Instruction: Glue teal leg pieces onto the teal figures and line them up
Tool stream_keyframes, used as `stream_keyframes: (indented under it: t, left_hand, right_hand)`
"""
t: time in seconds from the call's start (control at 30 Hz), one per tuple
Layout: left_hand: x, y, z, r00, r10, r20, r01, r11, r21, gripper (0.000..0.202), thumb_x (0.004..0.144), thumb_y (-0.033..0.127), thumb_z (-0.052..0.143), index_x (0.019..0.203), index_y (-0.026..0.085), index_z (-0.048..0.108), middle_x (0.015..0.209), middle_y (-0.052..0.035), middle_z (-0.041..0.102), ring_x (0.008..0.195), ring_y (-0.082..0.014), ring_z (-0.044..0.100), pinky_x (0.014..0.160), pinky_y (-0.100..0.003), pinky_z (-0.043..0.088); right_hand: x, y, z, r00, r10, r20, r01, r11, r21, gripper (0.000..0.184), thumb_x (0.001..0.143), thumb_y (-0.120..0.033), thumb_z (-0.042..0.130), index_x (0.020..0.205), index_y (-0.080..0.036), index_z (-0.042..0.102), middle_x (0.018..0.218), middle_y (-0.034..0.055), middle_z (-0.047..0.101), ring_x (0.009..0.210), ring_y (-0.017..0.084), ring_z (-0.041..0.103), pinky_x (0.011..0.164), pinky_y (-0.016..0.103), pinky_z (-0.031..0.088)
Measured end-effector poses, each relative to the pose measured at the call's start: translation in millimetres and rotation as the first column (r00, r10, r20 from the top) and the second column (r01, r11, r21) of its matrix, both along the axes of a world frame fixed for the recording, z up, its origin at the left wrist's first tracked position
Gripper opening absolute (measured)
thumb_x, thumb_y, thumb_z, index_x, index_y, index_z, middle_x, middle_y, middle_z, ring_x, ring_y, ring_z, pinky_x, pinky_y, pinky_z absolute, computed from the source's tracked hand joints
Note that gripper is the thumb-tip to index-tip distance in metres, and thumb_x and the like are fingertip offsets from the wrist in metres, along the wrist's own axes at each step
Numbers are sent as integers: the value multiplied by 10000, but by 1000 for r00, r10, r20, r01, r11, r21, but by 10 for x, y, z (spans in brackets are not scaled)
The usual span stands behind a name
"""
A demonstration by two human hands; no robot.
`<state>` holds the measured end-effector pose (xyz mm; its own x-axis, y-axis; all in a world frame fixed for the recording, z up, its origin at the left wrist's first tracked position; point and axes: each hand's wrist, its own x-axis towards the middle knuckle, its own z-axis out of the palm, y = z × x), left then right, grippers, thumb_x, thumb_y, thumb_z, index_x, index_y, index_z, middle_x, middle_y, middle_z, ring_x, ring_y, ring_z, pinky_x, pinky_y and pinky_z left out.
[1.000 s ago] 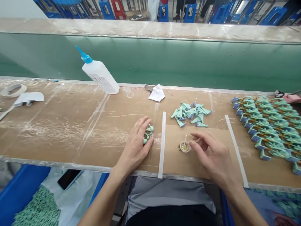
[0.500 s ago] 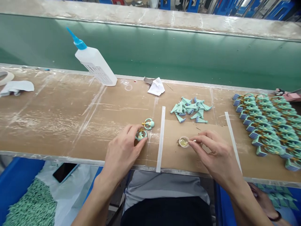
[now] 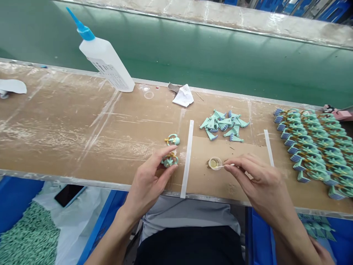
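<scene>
Between the thumb and forefinger of my left hand [image 3: 149,176] is a small teal toy figure [image 3: 169,160] with a yellow part, raised at least partly off the table. A similar teal figure [image 3: 175,140] lies just beyond the fingers. My right hand [image 3: 256,178] pinches a thin white stick [image 3: 227,165], its tip at a small clear cup [image 3: 210,164] of yellowish liquid. Whether the tip is dipped in the liquid I cannot tell. Behind the cup lies a loose pile of teal and purple wedge-shaped pieces [image 3: 220,124].
Rows of teal figures with purple ends [image 3: 314,147] fill the table's right side. A white bottle with a blue nozzle [image 3: 110,66] leans at the back left, and a crumpled white scrap [image 3: 184,96] lies mid-back. White tape strips [image 3: 188,158] mark the cardboard. Below left, a bin holds green pieces [image 3: 33,235].
My left hand has shifted right and turned the figure it grips. The right hand's stick lies flatter at the cup. The whole view has tilted slightly; another person's hand at lower right is now mostly hidden.
</scene>
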<state>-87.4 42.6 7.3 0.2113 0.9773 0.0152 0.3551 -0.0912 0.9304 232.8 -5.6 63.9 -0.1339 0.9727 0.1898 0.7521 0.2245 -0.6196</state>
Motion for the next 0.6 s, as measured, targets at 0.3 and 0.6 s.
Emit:
stream_keyframes:
  t: [0.3,0.6]
  left_hand:
    - [526,-277,12,777,260,574,61,875,-480,481,964,375,1037,1395,228,884,988,-50,802,762,-123,653,661,-208,558]
    - [888,-355,-49,767,161,620,79,937,-341,191,1117,374,863,1146,209,955,1031,-72,814,776,-157,759,778,-303,648]
  right_hand:
    - [57,21,174,982,174,78,-168,983,-78,225,1277,-181,589,1248,-280,789,1199,28,849,1111,244,782,926,363,561]
    - [76,19,148,991,125,36,-124,991,-48,170,1256,-199,656,1240,-279,806,1163,26,842,1072,234,780,894,353,556]
